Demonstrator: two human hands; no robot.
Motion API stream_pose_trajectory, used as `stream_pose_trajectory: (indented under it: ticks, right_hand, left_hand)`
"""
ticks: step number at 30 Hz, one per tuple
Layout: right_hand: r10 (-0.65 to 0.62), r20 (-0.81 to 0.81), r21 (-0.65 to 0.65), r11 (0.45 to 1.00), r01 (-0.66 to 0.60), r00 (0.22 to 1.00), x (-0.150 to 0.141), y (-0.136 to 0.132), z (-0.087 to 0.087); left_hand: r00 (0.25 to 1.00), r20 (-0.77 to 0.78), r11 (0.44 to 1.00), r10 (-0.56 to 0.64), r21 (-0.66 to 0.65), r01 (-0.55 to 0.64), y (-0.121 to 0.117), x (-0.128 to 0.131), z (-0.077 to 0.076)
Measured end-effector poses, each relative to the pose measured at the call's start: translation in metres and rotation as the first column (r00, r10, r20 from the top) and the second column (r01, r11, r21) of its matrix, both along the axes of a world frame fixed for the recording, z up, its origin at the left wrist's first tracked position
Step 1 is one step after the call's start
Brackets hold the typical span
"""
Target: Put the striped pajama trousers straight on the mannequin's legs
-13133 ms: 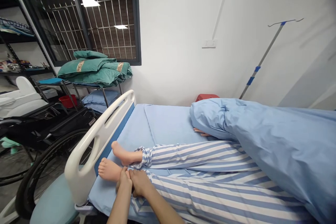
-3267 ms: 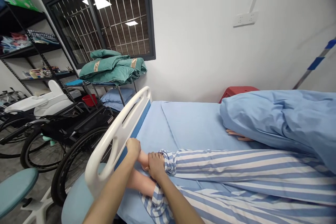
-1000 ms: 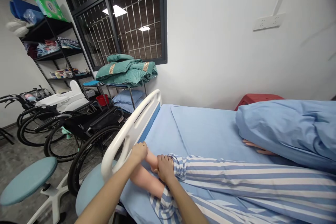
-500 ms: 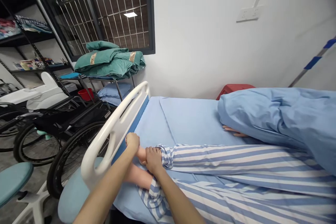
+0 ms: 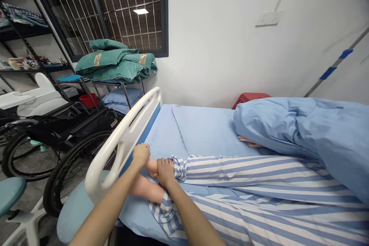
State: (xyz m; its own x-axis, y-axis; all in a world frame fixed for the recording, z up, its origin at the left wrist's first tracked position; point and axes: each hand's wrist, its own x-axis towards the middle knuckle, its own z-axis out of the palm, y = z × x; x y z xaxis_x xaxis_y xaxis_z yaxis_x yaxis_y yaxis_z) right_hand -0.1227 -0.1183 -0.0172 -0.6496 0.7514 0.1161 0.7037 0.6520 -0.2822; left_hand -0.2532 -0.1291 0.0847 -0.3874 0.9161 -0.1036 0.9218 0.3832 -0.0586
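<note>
My left hand is closed around the foot end of the far leg, close to the footboard. The foot is mostly hidden under my fingers. Just to its right, my right hand wraps over the ankle of that same leg, beside the gathered cuff. Blue-and-white striped trousers cover both legs of a figure lying on the bed. The near leg's bare shin lies beneath my forearms, its foot out of sight behind my left arm.
A white footboard edges the blue bed sheet on the left. Blue bedding covers the figure's upper part, with fingers showing below it. A wheelchair and a stool stand left; a red stool is behind.
The camera view has shifted slightly to the right, so the scene sits further left. Both hands keep their holds on the foot and ankle, with little visible movement.
</note>
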Motion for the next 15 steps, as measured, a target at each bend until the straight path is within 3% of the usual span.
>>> stream_pose_trajectory:
  ticks: [6,9,12,15]
  right_hand:
    - [-0.011,0.015,0.003,1.000,0.011,1.000,0.002,-0.005,0.005]
    - [-0.014,0.019,0.000,1.000,0.014,1.000,0.002,-0.006,0.008]
    - [-0.020,0.023,-0.013,1.000,0.020,1.000,0.002,-0.006,0.012]
    - [-0.030,0.033,-0.045,0.999,0.031,0.999,0.001,-0.009,0.019]
  left_hand:
    - [0.997,0.028,0.996,-0.067,0.069,0.065,-0.021,-0.007,0.004]
    - [0.982,0.177,0.992,-0.072,0.112,0.053,-0.042,-0.016,0.001]
    - [0.906,0.422,0.969,-0.035,0.236,-0.073,-0.073,-0.021,-0.010]
    - [0.840,0.542,0.867,-0.021,0.428,-0.255,-0.105,-0.011,-0.024]
